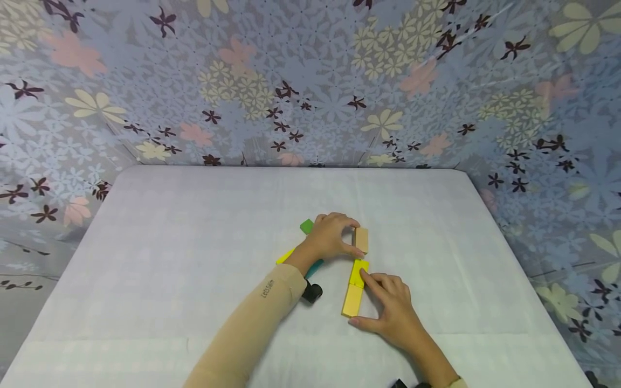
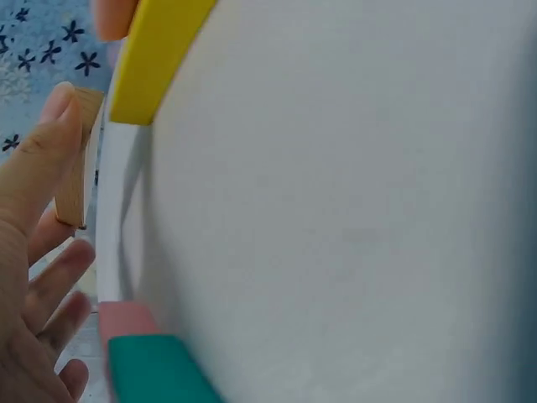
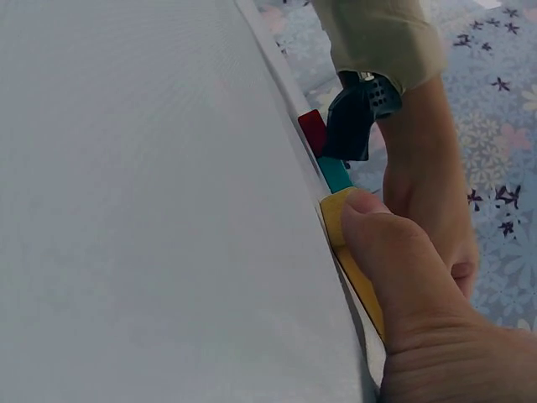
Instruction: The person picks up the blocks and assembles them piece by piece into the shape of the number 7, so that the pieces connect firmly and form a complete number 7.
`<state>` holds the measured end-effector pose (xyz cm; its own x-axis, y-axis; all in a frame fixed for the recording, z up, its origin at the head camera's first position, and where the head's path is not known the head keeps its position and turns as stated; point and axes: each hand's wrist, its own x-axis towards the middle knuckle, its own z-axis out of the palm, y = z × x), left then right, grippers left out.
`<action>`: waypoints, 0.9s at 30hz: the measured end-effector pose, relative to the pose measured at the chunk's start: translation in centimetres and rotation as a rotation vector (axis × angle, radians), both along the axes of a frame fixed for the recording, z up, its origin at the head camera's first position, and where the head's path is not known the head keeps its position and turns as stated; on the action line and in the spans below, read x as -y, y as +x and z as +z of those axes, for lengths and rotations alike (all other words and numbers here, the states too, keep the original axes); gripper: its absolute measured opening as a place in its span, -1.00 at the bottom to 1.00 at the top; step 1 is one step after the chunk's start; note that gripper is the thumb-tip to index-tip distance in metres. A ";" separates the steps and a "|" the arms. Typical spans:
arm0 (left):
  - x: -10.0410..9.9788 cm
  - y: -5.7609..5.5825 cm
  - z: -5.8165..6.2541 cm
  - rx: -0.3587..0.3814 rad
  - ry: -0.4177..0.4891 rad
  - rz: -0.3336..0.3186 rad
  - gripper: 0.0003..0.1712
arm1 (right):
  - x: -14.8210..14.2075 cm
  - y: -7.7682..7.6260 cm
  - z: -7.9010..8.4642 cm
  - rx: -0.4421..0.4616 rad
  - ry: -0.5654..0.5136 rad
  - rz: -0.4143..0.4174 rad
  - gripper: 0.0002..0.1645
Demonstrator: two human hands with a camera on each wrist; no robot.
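My left hand (image 1: 330,237) pinches a plain wooden block (image 1: 361,240) between thumb and fingers, at the far end of a row. Nearer to me, two yellow blocks (image 1: 352,300) lie end to end on the table. The right hand (image 1: 393,307) holds this pair, its thumb at the near end and its index finger on the farther block. In the left wrist view the wooden block (image 2: 71,159) stands between thumb and finger, the other fingers loosely bent. The right wrist view shows the thumb (image 3: 390,260) against yellow.
Left of the row, partly behind my left arm, lie a green block (image 1: 306,226), a teal block (image 1: 315,267) and a yellow piece (image 1: 284,256). A pink block (image 2: 126,317) shows in the left wrist view. White cloth covers the table (image 1: 194,242); floral fabric (image 1: 310,81) surrounds it.
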<state>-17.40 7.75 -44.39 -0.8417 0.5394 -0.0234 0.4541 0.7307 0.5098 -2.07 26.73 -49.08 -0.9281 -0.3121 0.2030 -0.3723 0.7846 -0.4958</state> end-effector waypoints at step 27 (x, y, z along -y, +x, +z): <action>-0.2 0.0 -0.1 0.124 -0.041 -0.098 -0.24 | 0.4 -0.1 0.1 -0.019 -0.008 -0.004 0.21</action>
